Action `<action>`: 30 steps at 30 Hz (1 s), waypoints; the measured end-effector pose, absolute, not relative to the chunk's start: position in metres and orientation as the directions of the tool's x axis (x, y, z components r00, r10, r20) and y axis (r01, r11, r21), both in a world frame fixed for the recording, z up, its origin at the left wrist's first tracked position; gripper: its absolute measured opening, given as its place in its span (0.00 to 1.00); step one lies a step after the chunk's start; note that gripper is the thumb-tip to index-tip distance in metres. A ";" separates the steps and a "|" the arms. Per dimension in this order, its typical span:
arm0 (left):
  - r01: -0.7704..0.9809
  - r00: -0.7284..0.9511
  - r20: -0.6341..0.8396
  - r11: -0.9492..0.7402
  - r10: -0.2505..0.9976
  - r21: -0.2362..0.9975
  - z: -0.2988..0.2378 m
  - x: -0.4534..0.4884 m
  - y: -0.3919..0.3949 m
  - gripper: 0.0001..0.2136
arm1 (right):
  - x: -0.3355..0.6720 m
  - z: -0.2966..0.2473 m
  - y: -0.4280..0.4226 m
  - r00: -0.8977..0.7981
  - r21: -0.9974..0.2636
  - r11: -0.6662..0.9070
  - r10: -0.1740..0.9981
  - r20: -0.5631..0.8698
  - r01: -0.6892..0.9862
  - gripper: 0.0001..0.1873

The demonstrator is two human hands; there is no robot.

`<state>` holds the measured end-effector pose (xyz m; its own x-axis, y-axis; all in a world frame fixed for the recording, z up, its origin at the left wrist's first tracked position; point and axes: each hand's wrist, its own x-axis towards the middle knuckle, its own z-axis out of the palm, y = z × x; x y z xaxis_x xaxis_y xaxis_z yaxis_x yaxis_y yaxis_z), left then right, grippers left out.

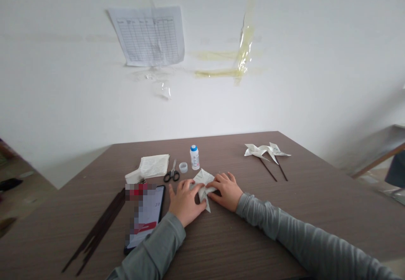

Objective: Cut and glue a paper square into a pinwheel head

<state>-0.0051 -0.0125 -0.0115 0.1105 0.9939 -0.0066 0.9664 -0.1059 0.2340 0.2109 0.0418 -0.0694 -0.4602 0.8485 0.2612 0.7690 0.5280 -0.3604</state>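
Two bare hands meet over one folded paper [202, 179], a pointed white shape lying on the table [253, 246] just in front of the person; the left hand [186, 202] curves over its near edge with the thumb out on the wood, and the right hand [224, 191] lies flat across its other side. Neither hand is clenched or lifting; both look to be pressing down, which would hold the paper's layers steady against the firm surface. The grey sleeves [300, 225] run back from either side, leaving the paper centred between the forearms.

Everything else sits within reach, arranged around that working spot: scissors [171, 174] with their loops toward the hands, a small round tub [182, 167] beside them, and a blue-capped bottle [195, 157] just behind; a folded white cloth [152, 166] lies to the left, perhaps kept handy for wiping. Further left are a phone [147, 216], its screen blurred, and a bundle of dark sticks [98, 229] laid parallel; off to the right, well apart, lie two paper pinwheels [267, 151] on sticks — set clear of the hands' working space.
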 end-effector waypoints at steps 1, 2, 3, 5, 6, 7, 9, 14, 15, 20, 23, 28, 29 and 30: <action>0.967 0.111 -0.007 -0.107 0.994 0.232 -0.012 -0.005 -0.013 0.28 | 0.211 -0.071 0.043 -0.462 -0.362 0.537 0.843 0.276 0.762 0.15; 0.967 0.110 -0.007 -0.105 0.994 0.231 -0.012 -0.005 -0.013 0.28 | 0.212 -0.072 0.043 -0.461 -0.366 0.542 0.839 0.290 0.756 0.15; 0.967 0.110 -0.002 -0.106 0.994 0.232 -0.011 -0.005 -0.013 0.28 | 0.212 -0.073 0.044 -0.458 -0.374 0.543 0.838 0.296 0.752 0.14; 0.966 0.106 0.010 -0.105 0.994 0.236 -0.011 -0.005 -0.014 0.28 | 0.213 -0.073 0.043 -0.445 -0.395 0.526 0.850 0.284 0.753 0.14; 0.966 0.104 0.014 -0.104 0.994 0.236 -0.011 -0.005 -0.014 0.27 | 0.213 -0.072 0.043 -0.436 -0.404 0.511 0.859 0.267 0.759 0.14; 0.966 0.103 0.014 -0.104 0.995 0.236 -0.012 -0.005 -0.015 0.27 | 0.213 -0.070 0.043 -0.430 -0.412 0.497 0.868 0.249 0.764 0.14; 0.966 0.103 0.018 -0.105 0.994 0.237 -0.013 -0.004 -0.015 0.25 | 0.213 -0.069 0.042 -0.429 -0.418 0.486 0.874 0.229 0.767 0.14; 0.964 0.110 0.030 -0.114 0.993 0.240 -0.015 -0.006 -0.016 0.24 | 0.215 -0.077 0.048 -0.461 -0.389 0.540 0.841 0.283 0.746 0.14; 0.964 0.113 0.028 -0.116 0.993 0.240 -0.016 -0.006 -0.016 0.24 | 0.215 -0.080 0.050 -0.472 -0.374 0.555 0.831 0.295 0.743 0.14; 0.960 0.126 0.054 -0.135 0.991 0.246 -0.019 -0.009 -0.014 0.24 | 0.216 -0.090 0.056 -0.493 -0.318 0.588 0.804 0.332 0.744 0.15; 0.960 0.121 0.033 -0.125 0.992 0.250 -0.020 -0.009 -0.013 0.24 | 0.216 -0.091 0.057 -0.494 -0.322 0.594 0.799 0.341 0.737 0.14; 0.957 0.122 0.015 -0.122 0.992 0.262 -0.020 -0.008 -0.011 0.25 | 0.219 -0.093 0.056 -0.475 -0.373 0.589 0.804 0.357 0.717 0.14; 0.957 0.121 0.013 -0.120 0.993 0.262 -0.020 -0.008 -0.011 0.26 | 0.219 -0.093 0.055 -0.470 -0.380 0.587 0.806 0.361 0.715 0.15; 0.958 0.117 0.011 -0.116 0.993 0.261 -0.020 -0.008 -0.012 0.27 | 0.219 -0.093 0.055 -0.466 -0.384 0.586 0.806 0.365 0.713 0.15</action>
